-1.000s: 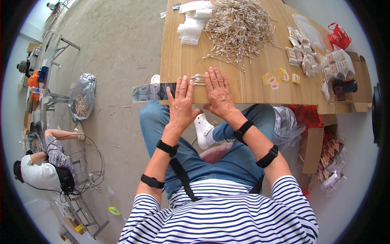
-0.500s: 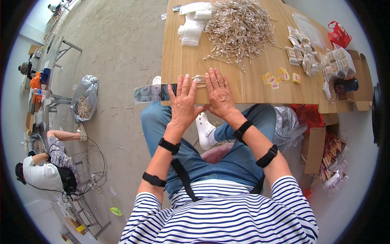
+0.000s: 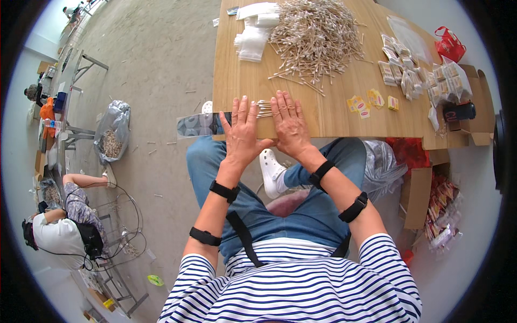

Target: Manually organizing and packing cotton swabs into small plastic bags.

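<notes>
My left hand lies flat near the table's front edge, fingers stretched out. Beside it my right hand rests flat too, with its fingers extended. Between the two sets of fingers a small bunch of cotton swabs lies on the wood, partly covered by the hands. A dark, patterned flat sheet pokes out past the table edge from beside my left hand. Farther back is a large heap of loose cotton swabs.
White plastic bags are stacked left of the heap. Small yellow-and-white cards lie to the right, near packed swab bundles and a red bag. A cardboard box stands below right. Another person sits at the left.
My left hand has shifted very slightly left, so a little more of the swab bunch shows between my hands. My right hand stays almost still.
</notes>
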A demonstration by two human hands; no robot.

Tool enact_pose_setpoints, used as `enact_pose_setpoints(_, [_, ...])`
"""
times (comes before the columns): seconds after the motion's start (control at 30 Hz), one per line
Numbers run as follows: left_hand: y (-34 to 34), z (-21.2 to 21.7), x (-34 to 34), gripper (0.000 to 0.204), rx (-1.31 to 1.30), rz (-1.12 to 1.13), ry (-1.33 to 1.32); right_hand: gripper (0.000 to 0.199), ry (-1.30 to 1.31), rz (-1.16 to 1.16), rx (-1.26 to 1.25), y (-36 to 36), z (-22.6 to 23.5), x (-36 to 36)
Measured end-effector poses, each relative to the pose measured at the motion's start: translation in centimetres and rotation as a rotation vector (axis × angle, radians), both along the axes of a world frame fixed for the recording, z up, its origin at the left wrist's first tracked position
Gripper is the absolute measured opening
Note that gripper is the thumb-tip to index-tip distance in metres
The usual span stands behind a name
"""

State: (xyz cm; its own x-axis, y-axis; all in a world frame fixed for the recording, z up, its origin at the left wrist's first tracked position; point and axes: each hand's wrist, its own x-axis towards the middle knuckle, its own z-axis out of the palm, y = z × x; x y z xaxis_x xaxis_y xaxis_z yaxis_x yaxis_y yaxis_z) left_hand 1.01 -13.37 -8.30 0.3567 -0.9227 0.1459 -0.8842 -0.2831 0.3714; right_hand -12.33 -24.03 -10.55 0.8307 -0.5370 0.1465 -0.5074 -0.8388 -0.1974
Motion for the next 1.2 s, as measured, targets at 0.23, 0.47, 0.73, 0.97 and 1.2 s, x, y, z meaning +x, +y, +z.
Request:
enact_pose_setpoints(0.23, [0.2, -0.2, -0.2, 0.109, 0.055, -0.021, 0.031, 0.113, 0.014, -0.009, -0.04, 0.0, 0.0, 0.1])
enact_pose_setpoints(0.47, [1.7, 0.3, -0.5, 0.104, 0.047, 0.016, 0.049, 0.112, -0.014, -0.001, 0.02, 0.0, 0.3, 0.0])
enact_pose_setpoints(0.73, [1.9, -0.3, -1.0, 0.097, 0.012, 0.005, 0.069, 0.113, -0.005, 0.005, 0.013, 0.0, 0.3, 0.0])
enact_pose_setpoints(0.97, [1.8, -0.1, -1.0, 0.09, 0.0, -0.002, 0.035, 0.113, 0.007, -0.006, 0.003, 0.0, 0.2, 0.0])
enact_pose_setpoints(1.2, [0.6, -0.3, -0.9, 0.088, -0.036, -0.037, 0.018, 0.105, 0.012, -0.002, -0.009, 0.0, 0.1, 0.1])
